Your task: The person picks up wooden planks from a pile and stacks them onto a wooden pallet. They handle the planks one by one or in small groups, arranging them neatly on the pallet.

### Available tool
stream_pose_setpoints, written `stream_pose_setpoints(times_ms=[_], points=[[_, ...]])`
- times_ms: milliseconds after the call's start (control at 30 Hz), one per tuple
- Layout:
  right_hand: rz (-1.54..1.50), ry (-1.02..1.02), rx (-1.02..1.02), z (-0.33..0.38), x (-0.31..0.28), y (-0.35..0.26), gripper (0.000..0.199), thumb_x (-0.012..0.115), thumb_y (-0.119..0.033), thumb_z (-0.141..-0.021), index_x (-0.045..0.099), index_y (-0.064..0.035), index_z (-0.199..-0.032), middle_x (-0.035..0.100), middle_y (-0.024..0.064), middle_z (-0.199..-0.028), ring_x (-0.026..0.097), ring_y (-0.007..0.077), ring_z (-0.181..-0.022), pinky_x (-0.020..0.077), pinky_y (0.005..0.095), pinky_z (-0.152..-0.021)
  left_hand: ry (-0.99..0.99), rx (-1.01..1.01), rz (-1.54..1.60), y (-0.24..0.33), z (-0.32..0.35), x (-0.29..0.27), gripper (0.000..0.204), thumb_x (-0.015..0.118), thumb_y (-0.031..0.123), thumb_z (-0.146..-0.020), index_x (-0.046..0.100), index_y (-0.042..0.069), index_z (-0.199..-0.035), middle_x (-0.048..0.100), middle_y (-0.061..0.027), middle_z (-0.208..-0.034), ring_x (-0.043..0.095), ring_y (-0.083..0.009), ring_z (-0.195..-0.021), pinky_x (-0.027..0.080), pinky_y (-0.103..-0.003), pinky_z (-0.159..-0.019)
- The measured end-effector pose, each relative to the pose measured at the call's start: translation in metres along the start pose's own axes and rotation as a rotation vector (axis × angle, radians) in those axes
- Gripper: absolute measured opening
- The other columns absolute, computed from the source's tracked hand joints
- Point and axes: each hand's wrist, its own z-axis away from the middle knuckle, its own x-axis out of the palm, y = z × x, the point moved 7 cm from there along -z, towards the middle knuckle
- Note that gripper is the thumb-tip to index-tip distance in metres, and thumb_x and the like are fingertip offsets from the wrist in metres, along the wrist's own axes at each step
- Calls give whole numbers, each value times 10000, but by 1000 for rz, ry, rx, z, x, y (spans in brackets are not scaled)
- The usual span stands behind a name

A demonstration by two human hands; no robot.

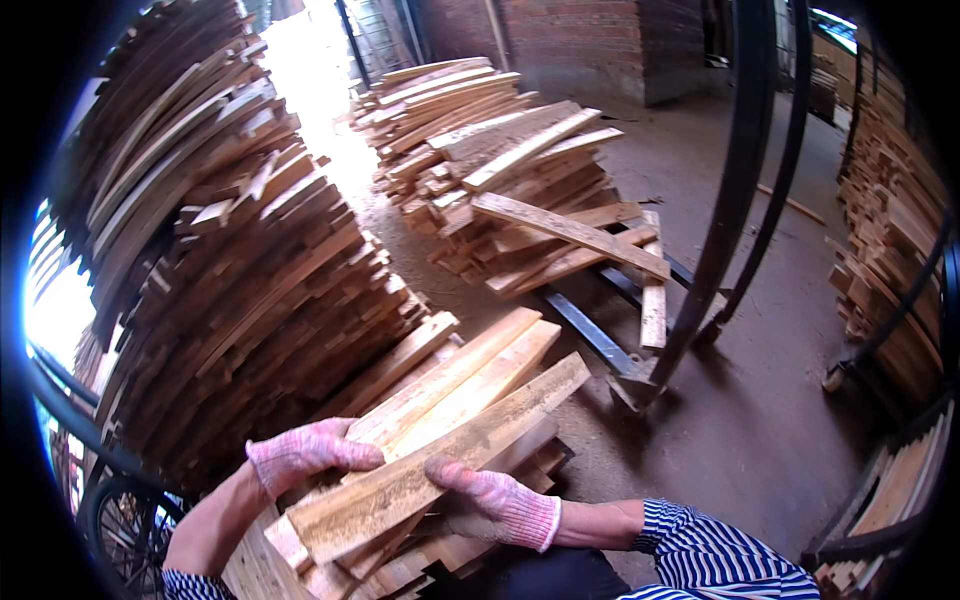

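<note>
My left hand (pixel 315 450), in a pinkish work glove, grips the left side of several light wooden boards (pixel 455 385), its thumb lying toward the front one. My right hand (pixel 500 503), gloved the same way, clasps the near edge of a rough-faced wooden board (pixel 450 450), thumb on top and fingers hidden underneath. This board lies slantwise in front of the paler ones. Beneath both hands are more loose boards (pixel 410 565), partly covered by the ones I hold.
A tall stack of boards (pixel 250 280) rises at the left, beside a spoked wheel (pixel 125 525). Ahead, a lower, untidy pile (pixel 540 190) rests by a metal-framed cart (pixel 715 240). More stacked wood (pixel 890 230) stands at the right, and a brick wall (pixel 580 45) is behind.
</note>
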Motion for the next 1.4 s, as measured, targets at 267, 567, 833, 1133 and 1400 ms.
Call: stream_pose_setpoints(times_ms=[267,567,833,1133,1400], points=[[932,-134,-8,-44,34,-33,584,851,-187,-853,589,17,-1334,691,120,-1268,660,213,-1151,551,392,-1034,438,709,-24,-48,71,-29,1010,970,125,-682,396,17,-1505,576,-99,-1394,565,-184,-1261,466,-372,-1101],[1576,-355,133,-155,44,-94,757,884,-38,-718,538,-12,-1390,670,140,-1262,648,250,-1141,575,373,-994,632,938,376,2,25,-124,679,793,18,-777,512,22,-1395,674,-129,-1213,683,-251,-1070,592,-395,-936],[1303,53,-648,-183,-15,-82,1116,935,-242,-708,259,-67,-1578,454,154,-1526,435,262,-1438,426,393,-1193,656,1163,-37,-25,-40,-161,696,861,-62,-740,554,42,-1356,674,-86,-1253,667,-215,-1128,607,-384,-931],[1654,-230,-733,-196,56,-67,1071,896,-310,-779,236,-13,-1568,532,171,-1405,534,293,-1307,458,385,-1130,683,1138,163,-12,36,-147,584,836,122,-833,572,54,-1349,708,-90,-1205,701,-206,-1061,596,-354,-918],[876,-59,-138,-197,13,15,575,673,-414,-995,580,11,-1371,641,76,-1309,546,138,-1240,412,321,-1129,247,1022,767,-142,8,-210,323,683,312,-965,728,70,-1174,753,-84,-1134,718,-196,-1018,588,-367,-954]])
